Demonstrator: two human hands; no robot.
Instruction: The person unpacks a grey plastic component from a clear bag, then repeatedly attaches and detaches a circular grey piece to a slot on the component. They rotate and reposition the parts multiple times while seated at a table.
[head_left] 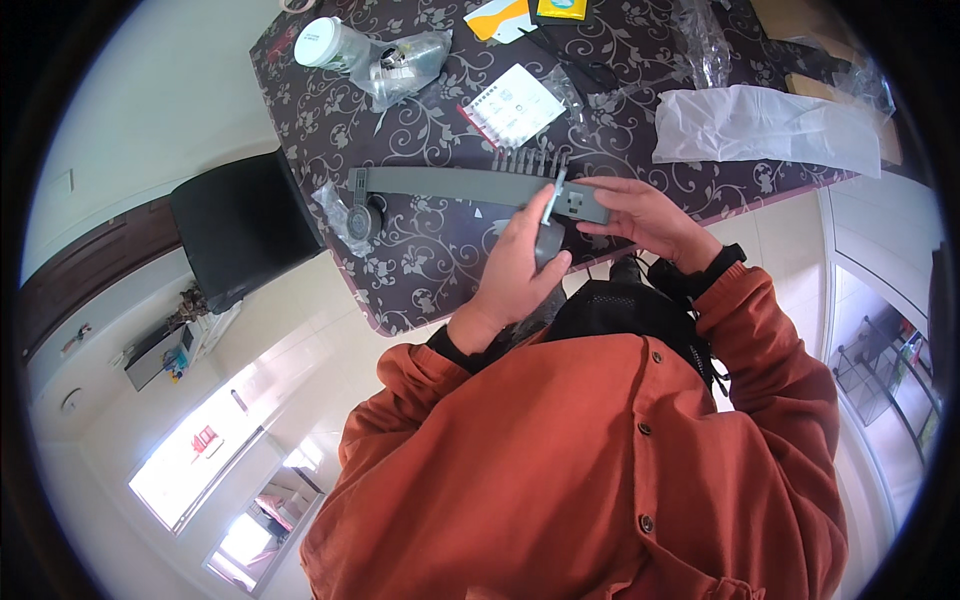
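Surface: dark table with pale scroll pattern (420,270), near edge running just under both hands; pale floor beyond.
Far left: black chair (240,225) tucked at the table's left edge.
Table clutter: clear bags with a white-lidded jar (322,42), printed leaflet (518,103), white plastic sheet (765,122) at right.
Long grey part (470,185): flat on the table, long axis left to right, comb-like teeth near its right end.
Left hand (520,265): closed round a dark handle, thin pale tool (551,200) tipped up onto the part's right end.
Right hand (645,215): fingers curled, pinching that right end, steadying.
Room: open table leftward along the part; edge close below.
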